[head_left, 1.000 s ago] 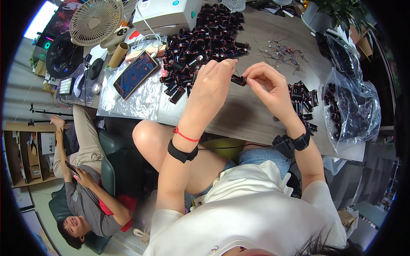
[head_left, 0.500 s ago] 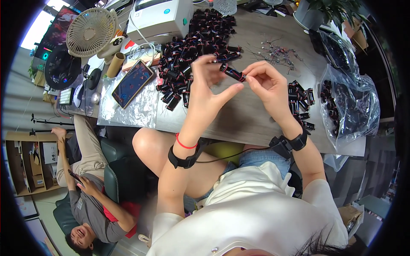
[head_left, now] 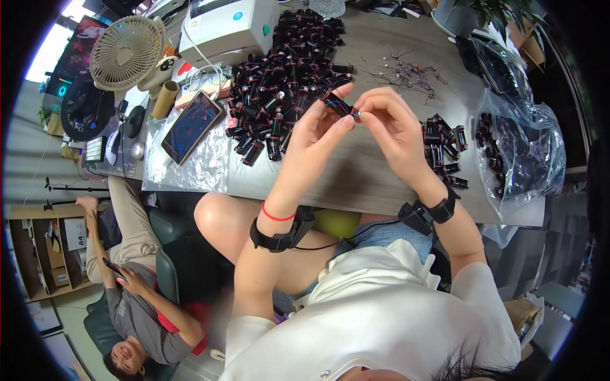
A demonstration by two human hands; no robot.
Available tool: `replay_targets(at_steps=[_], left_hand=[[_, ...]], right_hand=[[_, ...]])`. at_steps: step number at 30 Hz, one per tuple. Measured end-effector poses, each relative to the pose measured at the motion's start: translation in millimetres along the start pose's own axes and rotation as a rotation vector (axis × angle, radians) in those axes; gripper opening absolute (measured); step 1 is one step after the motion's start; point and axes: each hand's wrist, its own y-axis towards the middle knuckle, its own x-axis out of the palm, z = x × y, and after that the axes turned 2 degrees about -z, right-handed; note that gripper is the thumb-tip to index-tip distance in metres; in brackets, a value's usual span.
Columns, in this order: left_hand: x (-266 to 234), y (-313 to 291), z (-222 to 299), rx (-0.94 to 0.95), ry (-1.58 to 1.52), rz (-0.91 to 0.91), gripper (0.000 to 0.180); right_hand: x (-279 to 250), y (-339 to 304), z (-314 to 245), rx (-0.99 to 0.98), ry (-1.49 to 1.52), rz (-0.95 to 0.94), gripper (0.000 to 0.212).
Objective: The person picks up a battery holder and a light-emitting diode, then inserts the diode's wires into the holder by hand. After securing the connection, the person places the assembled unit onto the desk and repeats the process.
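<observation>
My left hand (head_left: 316, 132) is closed round a small black cylinder (head_left: 337, 104) with thin red and blue wires along it, gripping it between thumb and fingers above the table. At the cylinder's lower right end, the thumb and fingertips of my right hand (head_left: 391, 125) pinch a tiny pale bit (head_left: 357, 115), too small to name. Behind and left of my left hand lies a big pile of similar black cylinders (head_left: 289, 66). Beside my right wrist is a smaller group of black cylinders (head_left: 441, 141).
Farther back lies a loose tangle of thin wires with small pale ends (head_left: 410, 73). A clear plastic bag (head_left: 527, 149) holds more cylinders at the right. On the left are a phone (head_left: 192, 127), a fan (head_left: 127, 54) and a white box (head_left: 229, 28). Another person (head_left: 146, 305) sits at the lower left.
My left hand was blurred with its fingers spread and has closed round the cylinder. My right fingertips have shifted slightly left, still at the cylinder's end, where a tiny pale bit now shows.
</observation>
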Motion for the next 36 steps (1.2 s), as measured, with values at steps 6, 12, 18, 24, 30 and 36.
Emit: replay_targets(at_steps=[6,12,18,24,30,36], left_hand=[[-6,2,-4,0.024,-0.045,-0.006,0.038],[-5,1,0,-0.041,-0.014,-0.024,0.036],[-2,0,-7,-0.002,0.026,0.036,0.040],[-3,1,-11,0.012,0.025,0.070,0.039],[4,-2,-17,0.082,0.125,0.180,0.043],[6,0,-19,0.106,0.236,0.236,0.045]], right_hand=[[-10,7,-7,-0.068,-0.218,-0.078,0.006],[-15,7,-6,-0.122,-0.326,-0.102,0.006],[-11,6,1,-0.048,-0.235,-0.043,0.007],[-8,6,3,-0.015,-0.251,-0.043,0.007],[-10,6,3,0.027,-0.262,-0.058,0.006],[-8,8,10,0.223,-0.044,-0.051,0.002]])
